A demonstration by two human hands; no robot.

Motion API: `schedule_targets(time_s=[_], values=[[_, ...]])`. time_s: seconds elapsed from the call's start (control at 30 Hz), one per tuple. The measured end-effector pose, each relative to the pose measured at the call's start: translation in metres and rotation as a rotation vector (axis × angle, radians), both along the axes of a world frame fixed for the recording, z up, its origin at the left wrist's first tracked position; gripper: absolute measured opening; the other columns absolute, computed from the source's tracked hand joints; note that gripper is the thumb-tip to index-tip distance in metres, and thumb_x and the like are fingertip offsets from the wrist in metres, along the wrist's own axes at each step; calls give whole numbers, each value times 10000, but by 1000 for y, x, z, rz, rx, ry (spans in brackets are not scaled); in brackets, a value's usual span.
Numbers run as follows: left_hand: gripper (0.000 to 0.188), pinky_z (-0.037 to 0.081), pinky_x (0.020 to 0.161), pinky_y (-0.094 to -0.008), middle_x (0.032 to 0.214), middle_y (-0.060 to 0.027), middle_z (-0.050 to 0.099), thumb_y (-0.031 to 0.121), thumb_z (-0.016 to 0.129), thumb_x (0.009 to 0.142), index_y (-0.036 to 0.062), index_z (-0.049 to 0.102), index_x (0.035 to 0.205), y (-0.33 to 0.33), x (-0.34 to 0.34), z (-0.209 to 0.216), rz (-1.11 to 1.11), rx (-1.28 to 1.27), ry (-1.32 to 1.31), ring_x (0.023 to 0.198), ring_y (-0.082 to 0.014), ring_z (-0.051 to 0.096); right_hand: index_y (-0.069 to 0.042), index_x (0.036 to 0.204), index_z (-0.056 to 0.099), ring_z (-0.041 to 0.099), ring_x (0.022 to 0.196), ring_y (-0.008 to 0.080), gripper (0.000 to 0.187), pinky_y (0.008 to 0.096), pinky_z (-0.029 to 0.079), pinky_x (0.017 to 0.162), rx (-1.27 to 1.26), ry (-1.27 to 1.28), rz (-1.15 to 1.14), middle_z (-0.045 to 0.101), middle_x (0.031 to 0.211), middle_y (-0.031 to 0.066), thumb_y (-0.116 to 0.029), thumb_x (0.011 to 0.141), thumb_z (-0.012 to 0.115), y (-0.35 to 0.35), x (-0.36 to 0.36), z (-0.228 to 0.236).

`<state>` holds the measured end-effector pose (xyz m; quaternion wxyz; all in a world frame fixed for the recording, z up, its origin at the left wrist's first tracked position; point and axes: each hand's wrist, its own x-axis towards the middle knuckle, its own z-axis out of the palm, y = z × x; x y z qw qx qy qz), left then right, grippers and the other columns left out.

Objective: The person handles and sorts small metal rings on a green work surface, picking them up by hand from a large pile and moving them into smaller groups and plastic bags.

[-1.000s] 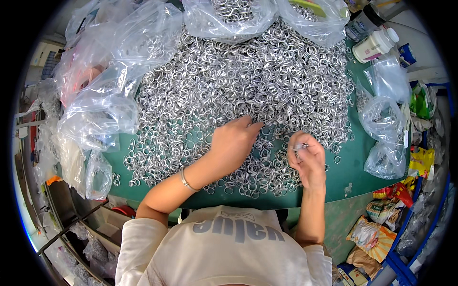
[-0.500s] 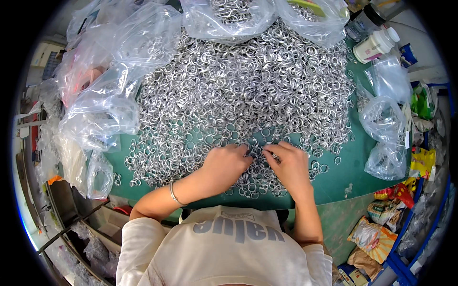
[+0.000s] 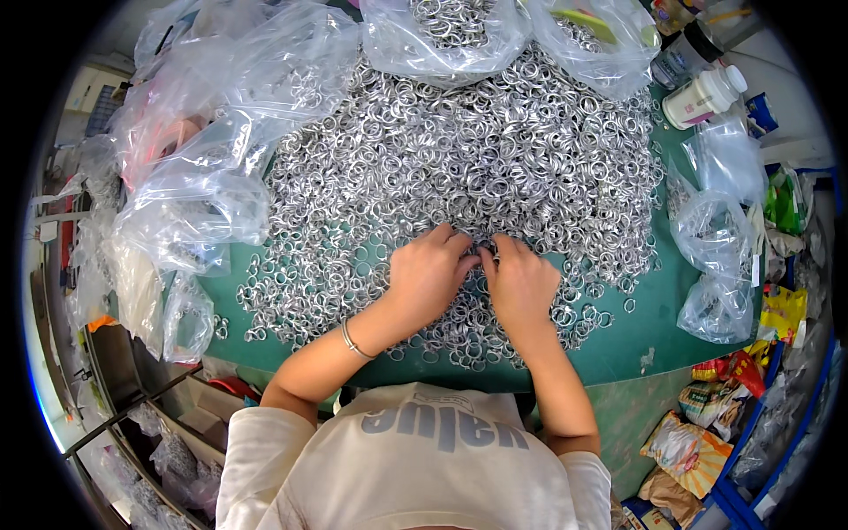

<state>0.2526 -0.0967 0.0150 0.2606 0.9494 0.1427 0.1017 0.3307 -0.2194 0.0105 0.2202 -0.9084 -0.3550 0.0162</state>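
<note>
A large heap of silvery metal rings (image 3: 495,150) covers the middle of the green table (image 3: 632,353), with a looser scatter at its near side. At the heap's near part, my left hand (image 3: 428,272) and my right hand (image 3: 523,284) come close together, thumbs nearly meeting. Fingers on both hands are curled in and closed among the rings. What they pinch is too small and too covered to make out. A bangle (image 3: 352,337) circles my left wrist. More loose rings (image 3: 473,331) lie just in front of my hands, toward the table's near edge.
Clear plastic bags (image 3: 190,208) crowd the table's left side. Bags with rings (image 3: 446,49) stand at the back. On the right are small plastic bags (image 3: 717,234), a white bottle (image 3: 704,97) and a black-lidded jar (image 3: 685,55). Colourful packets (image 3: 689,446) fill the blue-framed rack at far right.
Both hands have moved farther up into the heap and closer together; their thumbs now almost touch. The whole view has shifted slightly.
</note>
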Motion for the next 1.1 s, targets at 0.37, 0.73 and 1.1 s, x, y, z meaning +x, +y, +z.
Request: schedule_targets(time_s=[0.37,0.73,1.1], values=[[89,476,521,-368,743,-68,580,92,690,746,75,652,825,15,-27,15,45,12,43,610,-283,598,-36,836,623,607,488,191,132,295,456,470,397,522,-58,622,619,75,-69,747,715,-21,15,8],[210,465,507,-359,728,-58,560,81,684,759,110,660,966,9,3,2,72,50,-150,597,-251,592,-65,820,653,615,507,248,156,344,460,460,168,178,-73,649,659,80,-176,756,741,-22,6,18],[203,477,529,-353,765,-56,585,75,686,746,104,664,946,14,0,-4,33,62,-144,632,-253,601,-99,885,677,618,575,257,128,355,460,500,18,56,69,652,732,68,-159,775,702,-9,1,11]])
